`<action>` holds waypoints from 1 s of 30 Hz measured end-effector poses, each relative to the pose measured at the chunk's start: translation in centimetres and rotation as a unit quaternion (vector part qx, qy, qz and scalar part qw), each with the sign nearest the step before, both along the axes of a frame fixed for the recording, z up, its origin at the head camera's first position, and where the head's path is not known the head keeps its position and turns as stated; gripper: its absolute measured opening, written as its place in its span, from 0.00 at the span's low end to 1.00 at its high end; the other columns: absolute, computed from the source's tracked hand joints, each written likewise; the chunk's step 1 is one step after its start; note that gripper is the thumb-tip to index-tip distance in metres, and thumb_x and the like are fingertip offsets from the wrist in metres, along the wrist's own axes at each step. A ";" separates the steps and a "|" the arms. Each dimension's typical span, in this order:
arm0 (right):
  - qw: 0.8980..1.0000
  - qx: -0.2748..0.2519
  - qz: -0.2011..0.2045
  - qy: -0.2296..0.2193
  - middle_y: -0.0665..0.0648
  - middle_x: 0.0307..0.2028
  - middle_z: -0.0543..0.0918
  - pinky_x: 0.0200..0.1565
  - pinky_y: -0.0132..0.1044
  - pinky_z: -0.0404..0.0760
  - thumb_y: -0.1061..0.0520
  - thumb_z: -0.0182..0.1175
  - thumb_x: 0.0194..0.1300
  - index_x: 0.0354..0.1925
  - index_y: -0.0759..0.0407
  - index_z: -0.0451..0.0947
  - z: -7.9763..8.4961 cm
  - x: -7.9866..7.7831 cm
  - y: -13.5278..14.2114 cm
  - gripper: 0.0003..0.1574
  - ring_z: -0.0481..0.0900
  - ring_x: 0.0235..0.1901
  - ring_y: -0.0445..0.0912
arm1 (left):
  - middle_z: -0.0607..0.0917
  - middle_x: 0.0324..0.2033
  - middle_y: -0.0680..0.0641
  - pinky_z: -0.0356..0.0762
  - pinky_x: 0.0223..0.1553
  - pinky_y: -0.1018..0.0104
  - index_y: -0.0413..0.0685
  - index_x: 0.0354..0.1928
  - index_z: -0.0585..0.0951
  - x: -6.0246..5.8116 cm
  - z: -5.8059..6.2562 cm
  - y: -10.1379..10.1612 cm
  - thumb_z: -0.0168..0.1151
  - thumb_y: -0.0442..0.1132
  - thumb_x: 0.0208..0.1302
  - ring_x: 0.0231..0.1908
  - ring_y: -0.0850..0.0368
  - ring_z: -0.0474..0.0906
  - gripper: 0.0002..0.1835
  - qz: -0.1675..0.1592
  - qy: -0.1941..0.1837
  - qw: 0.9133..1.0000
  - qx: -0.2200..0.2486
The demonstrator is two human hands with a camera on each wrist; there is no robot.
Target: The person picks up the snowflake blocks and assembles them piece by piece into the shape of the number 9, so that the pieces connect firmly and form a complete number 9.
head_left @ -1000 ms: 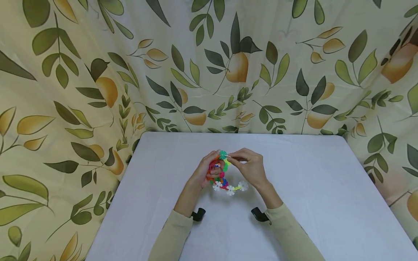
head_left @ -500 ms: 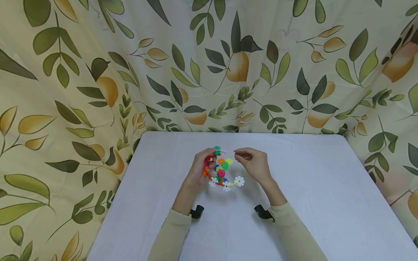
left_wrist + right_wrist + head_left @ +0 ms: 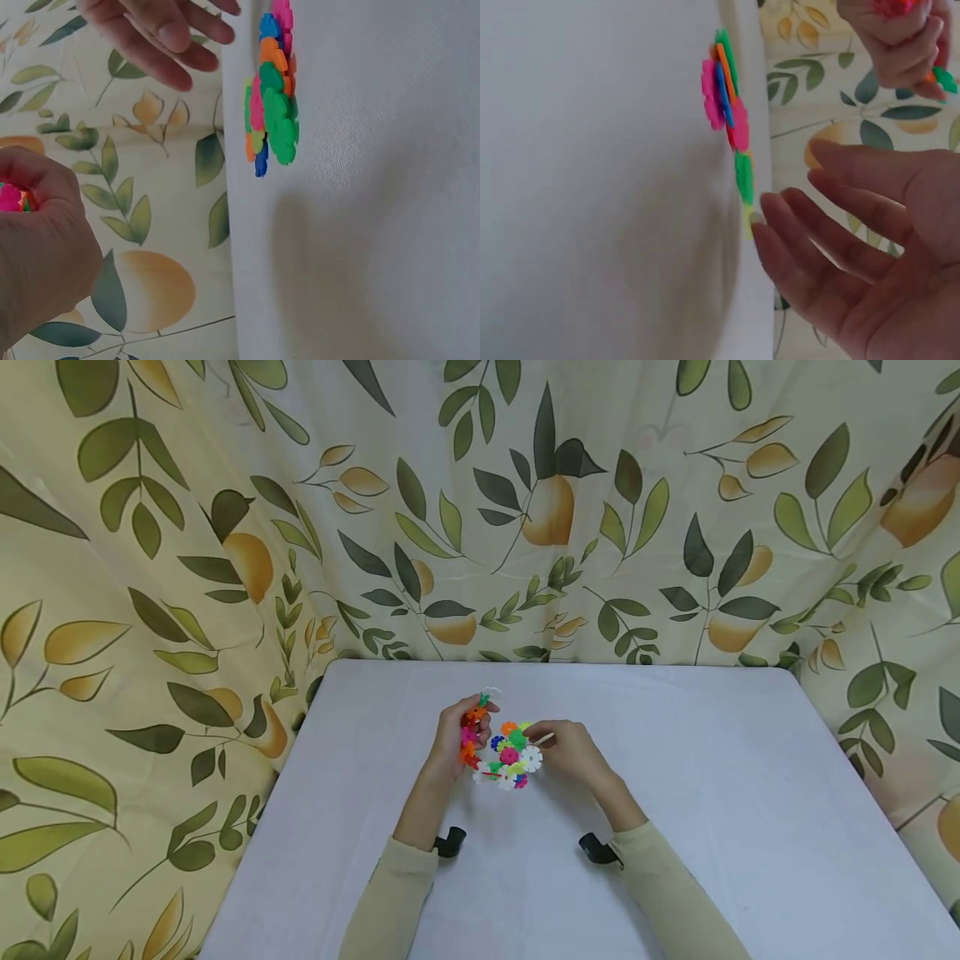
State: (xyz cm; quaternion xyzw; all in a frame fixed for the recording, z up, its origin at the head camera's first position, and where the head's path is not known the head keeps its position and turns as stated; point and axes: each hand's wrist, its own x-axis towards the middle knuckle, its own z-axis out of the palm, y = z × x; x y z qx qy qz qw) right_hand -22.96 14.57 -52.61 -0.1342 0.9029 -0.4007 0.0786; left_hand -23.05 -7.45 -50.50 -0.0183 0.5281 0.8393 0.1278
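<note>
My left hand (image 3: 452, 739) grips a curved chain of interlocking flower-shaped plastic discs (image 3: 468, 735), above the table. Green, orange, pink and red discs show along it, with a white disc (image 3: 491, 692) at its top end. Lower down, white flower discs (image 3: 506, 779) curve toward the right and overlap the loose ones in the head view. A small group of loose flower discs (image 3: 517, 739), in green, pink, orange, blue and yellow, lies on the table between the hands. My right hand (image 3: 877, 240) is beside that group, fingers apart and gently bent, with nothing visible between them.
A white-covered table (image 3: 337, 793) spreads beneath both hands, its far edge meeting a leaf-and-fruit patterned curtain (image 3: 510, 527). Black wrist cameras (image 3: 450, 842) stick out inward from both sleeves.
My right hand let go of the white disc at the chain's top, drew back right, then lowered toward the loose discs. My left hand moved slightly left with the chain.
</note>
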 end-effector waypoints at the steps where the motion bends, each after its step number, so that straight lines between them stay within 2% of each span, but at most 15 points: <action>1: 1.000 0.009 0.015 0.000 0.58 0.48 0.88 0.47 0.47 0.87 0.64 0.71 0.64 0.56 0.59 0.86 -0.1 0.1 -0.2 0.21 0.86 0.47 0.54 | 0.73 0.21 0.54 0.66 0.18 0.76 0.42 0.40 0.82 0.0 0.0 0.0 0.48 0.51 0.77 0.17 0.62 0.68 0.21 -0.001 0.002 1.000 0.001; 5: 0.996 0.048 0.074 0.026 0.62 0.53 0.85 0.55 0.55 0.83 0.62 0.73 0.63 0.60 0.58 0.84 -0.5 0.5 -1.3 0.26 0.82 0.53 0.58 | 0.71 0.21 0.54 0.66 0.18 0.76 0.40 0.45 0.80 0.1 -0.1 0.1 0.44 0.50 0.79 0.17 0.62 0.67 0.22 -0.009 0.008 1.000 -0.002; 9: 0.990 0.082 0.100 0.062 0.64 0.53 0.79 0.54 0.52 0.85 0.60 0.71 0.67 0.60 0.56 0.84 -1.1 1.1 -2.2 0.23 0.80 0.51 0.57 | 0.71 0.21 0.54 0.65 0.18 0.76 0.38 0.52 0.78 0.1 -0.1 0.2 0.41 0.50 0.80 0.17 0.62 0.66 0.23 -0.018 0.021 1.000 -0.008; 12: 0.987 0.091 0.102 0.084 0.62 0.50 0.78 0.51 0.48 0.86 0.61 0.70 0.68 0.56 0.55 0.86 -1.5 1.5 -2.6 0.18 0.80 0.48 0.53 | 0.71 0.22 0.54 0.64 0.19 0.77 0.38 0.56 0.77 0.1 0.0 0.2 0.40 0.50 0.80 0.18 0.62 0.66 0.24 -0.019 0.026 0.999 -0.008; 16: 0.992 0.057 0.071 0.082 0.59 0.45 0.79 0.48 0.47 0.86 0.64 0.73 0.63 0.47 0.57 0.88 -1.6 1.9 -2.8 0.13 0.81 0.44 0.52 | 0.71 0.24 0.53 0.62 0.18 0.77 0.41 0.53 0.74 0.1 0.0 0.2 0.42 0.49 0.79 0.18 0.63 0.65 0.19 -0.021 0.020 0.999 0.015; 17: 0.993 0.052 0.063 0.080 0.58 0.44 0.80 0.48 0.47 0.86 0.64 0.74 0.62 0.45 0.58 0.88 -1.6 1.9 -2.9 0.12 0.81 0.43 0.52 | 0.71 0.24 0.53 0.62 0.18 0.77 0.42 0.52 0.72 0.1 0.0 0.2 0.43 0.49 0.78 0.17 0.63 0.65 0.17 -0.022 0.018 0.999 0.022; 20: 0.995 0.050 0.045 0.079 0.57 0.42 0.80 0.46 0.47 0.86 0.63 0.76 0.59 0.45 0.59 0.88 -1.8 1.9 -3.0 0.14 0.82 0.41 0.51 | 0.74 0.27 0.51 0.61 0.17 0.78 0.44 0.56 0.71 0.1 -0.1 0.3 0.43 0.48 0.79 0.17 0.64 0.64 0.16 -0.025 0.017 0.999 0.036; 25: 0.990 0.080 0.069 0.098 0.57 0.42 0.78 0.43 0.43 0.87 0.62 0.75 0.61 0.53 0.58 0.86 -1.9 2.0 -3.2 0.21 0.80 0.38 0.47 | 0.79 0.33 0.50 0.63 0.18 0.78 0.46 0.70 0.72 0.2 0.0 0.4 0.43 0.45 0.79 0.16 0.64 0.65 0.24 -0.024 0.019 0.999 0.026; 30: 0.989 0.079 0.078 0.098 0.59 0.39 0.78 0.41 0.43 0.84 0.63 0.73 0.63 0.47 0.61 0.87 -1.4 2.0 -3.3 0.13 0.78 0.36 0.49 | 0.78 0.31 0.49 0.60 0.15 0.80 0.41 0.63 0.72 0.2 0.1 0.4 0.44 0.41 0.79 0.16 0.65 0.63 0.18 -0.019 0.021 0.998 0.055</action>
